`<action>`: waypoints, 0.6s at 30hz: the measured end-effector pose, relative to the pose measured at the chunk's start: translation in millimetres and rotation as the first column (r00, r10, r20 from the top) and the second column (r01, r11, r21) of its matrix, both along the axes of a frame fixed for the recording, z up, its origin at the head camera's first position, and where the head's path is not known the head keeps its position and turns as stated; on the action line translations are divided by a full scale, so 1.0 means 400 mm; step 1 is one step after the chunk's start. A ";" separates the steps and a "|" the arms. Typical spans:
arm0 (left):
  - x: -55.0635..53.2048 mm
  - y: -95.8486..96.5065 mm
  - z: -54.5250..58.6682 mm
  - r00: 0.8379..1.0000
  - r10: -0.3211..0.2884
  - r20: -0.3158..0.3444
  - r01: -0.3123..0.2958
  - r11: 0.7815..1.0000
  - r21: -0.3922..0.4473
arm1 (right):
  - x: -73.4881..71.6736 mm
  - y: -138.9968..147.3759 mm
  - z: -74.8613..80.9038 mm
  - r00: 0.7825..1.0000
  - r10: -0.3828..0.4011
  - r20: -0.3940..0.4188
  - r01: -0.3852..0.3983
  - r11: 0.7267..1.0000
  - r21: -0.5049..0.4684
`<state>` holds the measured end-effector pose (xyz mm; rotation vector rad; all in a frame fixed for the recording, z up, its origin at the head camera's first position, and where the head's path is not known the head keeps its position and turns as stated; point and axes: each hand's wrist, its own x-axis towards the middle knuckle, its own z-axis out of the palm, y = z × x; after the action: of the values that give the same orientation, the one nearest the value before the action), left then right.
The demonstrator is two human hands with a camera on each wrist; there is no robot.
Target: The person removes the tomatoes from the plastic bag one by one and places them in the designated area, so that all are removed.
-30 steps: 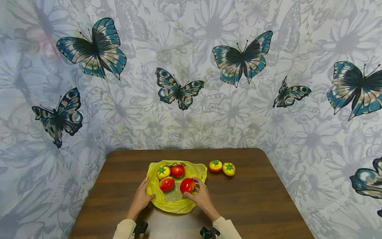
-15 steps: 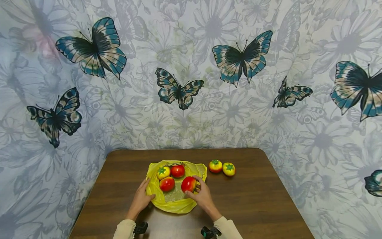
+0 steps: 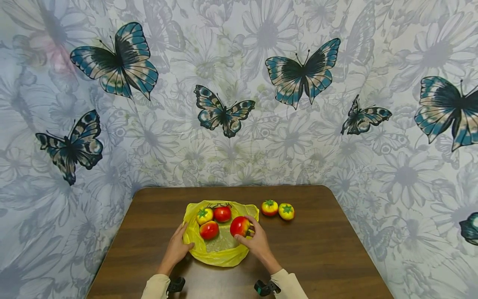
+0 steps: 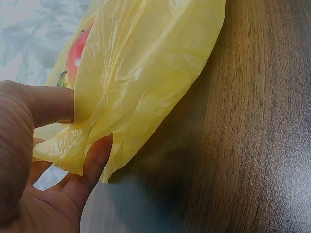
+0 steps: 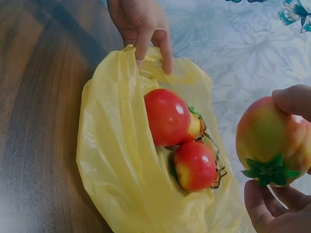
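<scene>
My left hand (image 3: pixel 178 246) pinches the left rim of a yellow plastic bag (image 3: pixel 224 261), its film bunched between thumb and fingers in the left wrist view. The bag lies open on the table. Inside it are three tomatoes: a yellow one with a green star-shaped calyx (image 3: pixel 204 216), a red one at the back (image 3: pixel 222 214) and a red one in front (image 3: pixel 208 230). Over the bag's right side, my right hand (image 3: pixel 258 243) grips a red-and-yellow tomato (image 5: pixel 267 138) by its sides, green calyx facing the right wrist camera.
Two more tomatoes, one red-and-yellow (image 3: pixel 269 208) and one yellow (image 3: pixel 286 211), stand side by side right of the bag. The brown wooden table (image 3: pixel 317 257) ends at a wall (image 3: pixel 231 162) with butterfly-patterned covering.
My right hand has shifted a little right and up in the head view, carrying the tomato toward the bag's right rim. The left hand keeps its place on the bag.
</scene>
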<state>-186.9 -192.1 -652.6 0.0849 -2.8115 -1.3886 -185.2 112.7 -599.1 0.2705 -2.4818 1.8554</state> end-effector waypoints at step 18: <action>0.002 0.001 0.008 1.000 0.002 0.016 -0.002 1.000 0.010 | -0.006 0.032 0.003 0.998 -0.045 -0.034 0.044 0.999 -0.013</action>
<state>-185.9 -191.7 -649.4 0.0996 -2.8172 -1.4075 -187.8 125.6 -597.9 0.2427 -2.4332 1.8324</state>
